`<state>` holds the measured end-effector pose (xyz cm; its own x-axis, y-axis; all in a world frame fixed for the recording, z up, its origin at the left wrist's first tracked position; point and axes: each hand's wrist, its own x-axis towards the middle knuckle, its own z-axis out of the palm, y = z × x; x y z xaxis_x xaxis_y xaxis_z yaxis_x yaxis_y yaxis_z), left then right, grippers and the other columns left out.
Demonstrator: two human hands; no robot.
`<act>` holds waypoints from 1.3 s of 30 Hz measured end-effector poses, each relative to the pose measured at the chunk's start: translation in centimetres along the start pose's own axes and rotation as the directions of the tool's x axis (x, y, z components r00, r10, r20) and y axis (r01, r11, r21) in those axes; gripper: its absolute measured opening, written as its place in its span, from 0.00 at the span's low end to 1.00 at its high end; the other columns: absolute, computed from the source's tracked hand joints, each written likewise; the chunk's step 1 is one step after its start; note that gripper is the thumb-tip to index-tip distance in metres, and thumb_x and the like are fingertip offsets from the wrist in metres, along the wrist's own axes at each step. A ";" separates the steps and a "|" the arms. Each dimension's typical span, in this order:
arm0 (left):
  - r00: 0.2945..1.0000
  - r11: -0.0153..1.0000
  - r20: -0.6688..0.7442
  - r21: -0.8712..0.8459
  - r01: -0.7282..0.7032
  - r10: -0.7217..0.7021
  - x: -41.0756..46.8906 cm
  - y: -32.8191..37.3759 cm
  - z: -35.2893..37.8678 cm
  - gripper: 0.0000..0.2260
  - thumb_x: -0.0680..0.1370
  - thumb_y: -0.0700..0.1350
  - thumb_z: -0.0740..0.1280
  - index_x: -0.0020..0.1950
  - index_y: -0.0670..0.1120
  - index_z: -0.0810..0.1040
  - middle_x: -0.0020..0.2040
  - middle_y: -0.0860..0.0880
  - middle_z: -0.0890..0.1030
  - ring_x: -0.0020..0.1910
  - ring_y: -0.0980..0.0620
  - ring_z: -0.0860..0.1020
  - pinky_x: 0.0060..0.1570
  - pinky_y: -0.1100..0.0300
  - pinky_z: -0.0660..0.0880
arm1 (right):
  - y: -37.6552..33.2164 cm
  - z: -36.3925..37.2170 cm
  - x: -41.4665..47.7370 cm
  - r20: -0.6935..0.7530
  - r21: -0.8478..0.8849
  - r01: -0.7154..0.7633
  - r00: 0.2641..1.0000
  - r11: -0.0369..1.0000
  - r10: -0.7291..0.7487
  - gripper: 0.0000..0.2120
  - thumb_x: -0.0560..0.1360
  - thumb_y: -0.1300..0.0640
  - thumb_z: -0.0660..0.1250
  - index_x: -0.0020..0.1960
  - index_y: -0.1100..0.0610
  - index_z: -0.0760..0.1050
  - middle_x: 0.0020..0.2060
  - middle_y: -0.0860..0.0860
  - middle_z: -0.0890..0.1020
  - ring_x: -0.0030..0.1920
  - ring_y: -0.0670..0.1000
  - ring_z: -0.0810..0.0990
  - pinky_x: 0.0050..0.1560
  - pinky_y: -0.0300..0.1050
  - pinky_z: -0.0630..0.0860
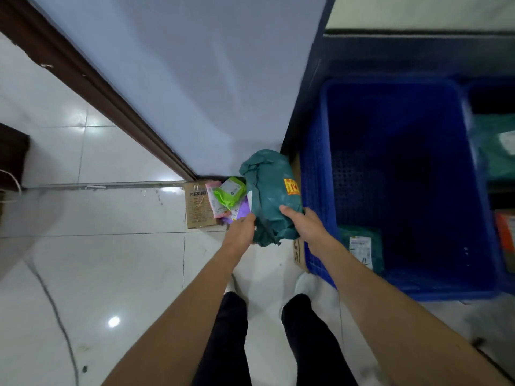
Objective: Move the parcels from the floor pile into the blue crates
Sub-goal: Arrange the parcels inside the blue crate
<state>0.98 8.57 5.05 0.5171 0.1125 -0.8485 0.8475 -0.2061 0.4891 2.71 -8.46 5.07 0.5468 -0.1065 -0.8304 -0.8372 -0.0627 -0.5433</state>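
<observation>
Parcel (269, 196), teal, long axis fwd-back, far end twd wall (181, 79); L hand (242, 228), R hand (305, 222) round near end.

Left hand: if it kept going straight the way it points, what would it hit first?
The teal parcel; the left hand grips its edge. A purple packet lies just left of that line, but depth is unclear.

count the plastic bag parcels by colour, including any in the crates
teal: 3, the held bag, a labelled bag in the blue crate, a blurred bag at the right edge
lime green: 1, lime bag
pink: 1, pink bag
purple: 1, purple bag
total: 6
</observation>
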 end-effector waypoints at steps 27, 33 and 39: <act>0.840 0.731 0.343 -0.677 -0.089 0.420 -21.7 13.3 0.7 0.24 0.80 0.57 0.60 0.69 0.44 0.77 0.64 0.39 0.80 0.64 0.39 0.79 0.66 0.43 0.72 | -8.0 -10.2 -22.8 0.356 0.451 0.116 0.886 0.885 -0.297 0.16 0.82 0.51 0.61 0.63 0.59 0.79 0.59 0.59 0.83 0.59 0.58 0.81 0.60 0.58 0.77; 0.873 0.782 0.261 -0.593 -0.191 0.412 -21.4 15.4 2.2 0.19 0.78 0.50 0.68 0.66 0.43 0.79 0.59 0.39 0.83 0.54 0.40 0.83 0.62 0.44 0.76 | -11.1 -11.6 -22.6 0.096 0.060 0.312 0.944 0.948 -0.317 0.31 0.76 0.38 0.63 0.75 0.49 0.67 0.68 0.49 0.76 0.63 0.54 0.78 0.65 0.57 0.76; 0.831 0.803 0.194 -0.441 -0.400 0.521 -22.1 17.9 4.9 0.16 0.77 0.48 0.72 0.63 0.44 0.79 0.55 0.41 0.85 0.53 0.40 0.84 0.57 0.45 0.80 | -12.3 -13.7 -23.0 0.301 0.324 0.320 0.857 0.890 -0.418 0.27 0.78 0.35 0.64 0.70 0.49 0.76 0.62 0.53 0.83 0.62 0.55 0.82 0.67 0.55 0.74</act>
<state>4.13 -2.40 31.50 0.8479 -0.2025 -0.4899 0.5267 0.2177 0.8217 0.36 -18.81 32.56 0.8203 0.2335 -0.5220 -0.5683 0.2313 -0.7896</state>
